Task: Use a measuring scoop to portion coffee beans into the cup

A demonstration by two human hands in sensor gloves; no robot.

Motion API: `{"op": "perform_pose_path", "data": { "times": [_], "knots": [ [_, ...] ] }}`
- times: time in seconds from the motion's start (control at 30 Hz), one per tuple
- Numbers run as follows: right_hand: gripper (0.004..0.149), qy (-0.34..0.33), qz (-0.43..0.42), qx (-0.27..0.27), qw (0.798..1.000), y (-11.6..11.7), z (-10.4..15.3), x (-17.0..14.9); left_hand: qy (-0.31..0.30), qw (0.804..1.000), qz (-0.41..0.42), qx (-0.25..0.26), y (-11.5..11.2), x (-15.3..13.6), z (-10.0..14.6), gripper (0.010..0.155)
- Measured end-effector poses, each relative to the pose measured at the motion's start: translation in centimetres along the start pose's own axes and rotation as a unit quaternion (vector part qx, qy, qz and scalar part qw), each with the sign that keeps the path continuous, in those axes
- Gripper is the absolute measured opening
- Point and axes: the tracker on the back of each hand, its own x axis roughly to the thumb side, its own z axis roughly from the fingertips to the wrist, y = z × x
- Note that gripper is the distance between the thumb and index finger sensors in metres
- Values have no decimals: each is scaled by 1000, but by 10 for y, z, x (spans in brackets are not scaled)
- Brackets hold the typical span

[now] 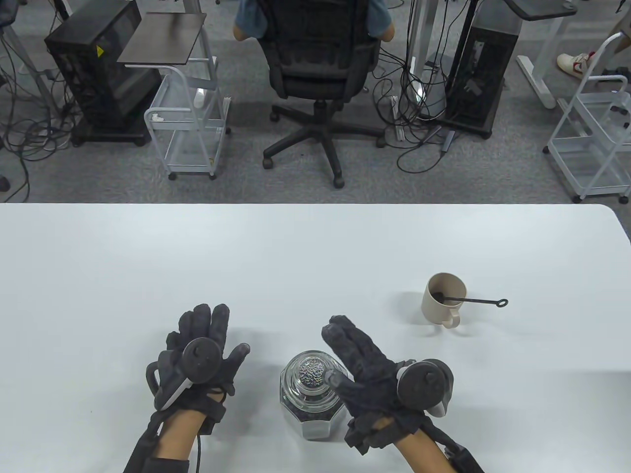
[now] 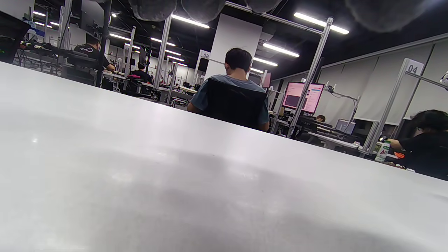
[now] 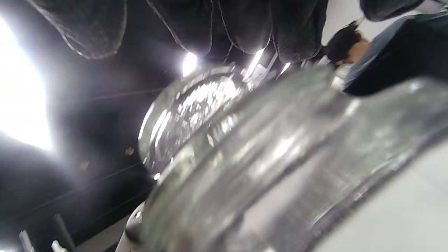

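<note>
A faceted glass jar (image 1: 309, 400) with a domed glass lid (image 1: 311, 370) stands near the table's front edge, dark coffee beans showing through its wall. My right hand (image 1: 362, 367) lies over the jar's right side with fingers straight, its thumb tip on the lid. The right wrist view is filled by the blurred lid (image 3: 189, 115), with fingertips (image 3: 245, 24) hanging above it. My left hand (image 1: 204, 352) rests flat and open on the table, left of the jar. To the far right stands a beige cup (image 1: 442, 301). A black measuring scoop (image 1: 473, 300) stands in the cup, handle pointing right.
The white table (image 1: 148, 266) ends at a far edge, with a rounded right corner. Beyond it are an office chair (image 1: 318, 74) with a seated person, wire carts and computer towers. In the left wrist view, only bare table (image 2: 175, 175) and my fingertips (image 2: 154, 8) show.
</note>
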Motion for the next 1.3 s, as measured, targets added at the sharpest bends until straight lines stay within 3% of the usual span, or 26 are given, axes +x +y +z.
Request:
{"op": "perform_pose_path", "data": {
  "times": [0.2, 0.8, 1.0, 1.3],
  "knots": [
    [72, -12, 64, 62, 996, 19, 0, 4, -1, 1000, -6, -5, -1, 1, 0, 86],
    [75, -15, 121, 97, 988, 21, -2, 5, -12, 1000, 7, -7, -1, 6, 2, 85],
    [75, -19, 114, 85, 990, 23, -2, 6, -15, 1000, 9, -8, -1, 8, 1, 85],
    [74, -30, 86, 17, 996, 16, 0, 9, -18, 1000, 15, -9, 1, 10, 3, 84]
  ]
}}
